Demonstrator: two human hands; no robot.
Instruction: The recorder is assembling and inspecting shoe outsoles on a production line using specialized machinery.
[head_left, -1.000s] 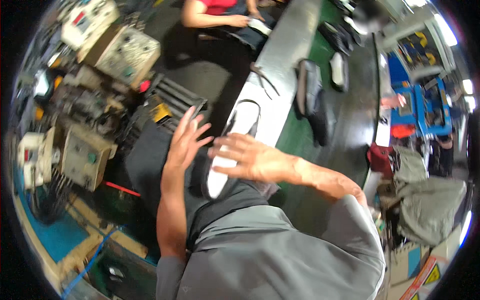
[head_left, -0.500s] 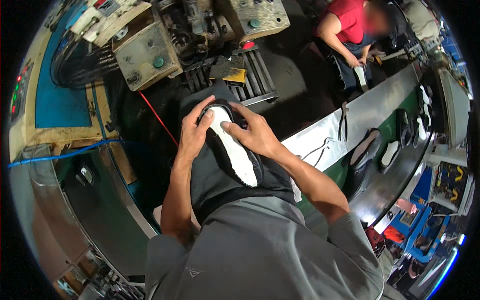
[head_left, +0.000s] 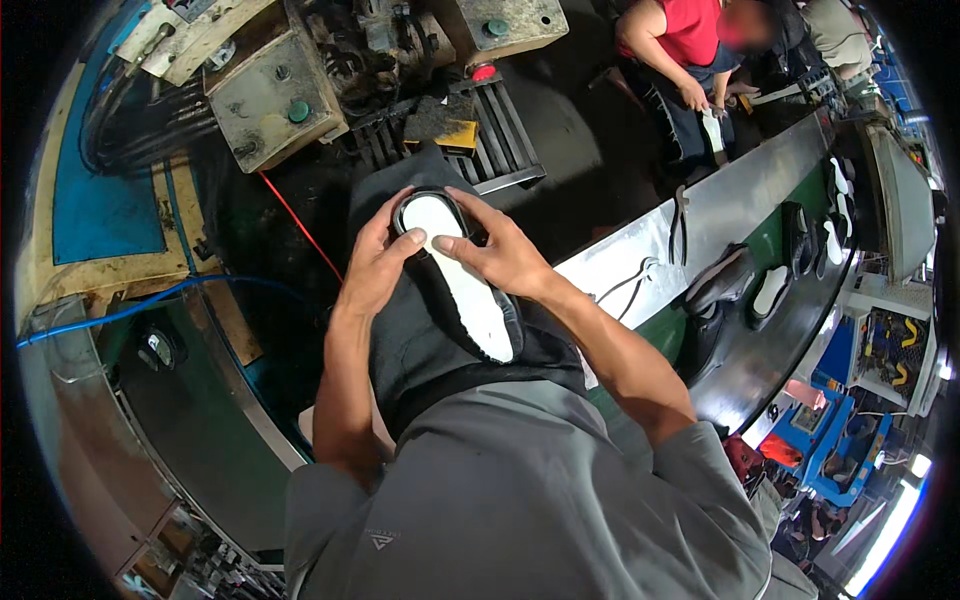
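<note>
A black shoe upper (head_left: 512, 322) lies sole side up across my lap, its white insole board (head_left: 468, 295) facing me. My left hand (head_left: 375, 262) wraps its far end from the left, thumb pressed on the white board. From the right, my right hand (head_left: 505, 258) grips the same end, with its thumb also on the board close to the other thumb. The fingers of both hands curl round the black edge and are partly hidden beneath it.
Right of me, pincers (head_left: 638, 282) and another long-handled tool (head_left: 680, 225) lie on a metal ledge (head_left: 615, 250). Beyond it, several shoes (head_left: 768, 297) sit on a green belt. A machine box (head_left: 270, 105) stands ahead left. A co-worker in red (head_left: 690, 35) holds a similar white-soled piece.
My left thumb has moved lower on the white board, nearer my right thumb. The whole view has shifted slightly. Both hands still hold the shoe upper.
</note>
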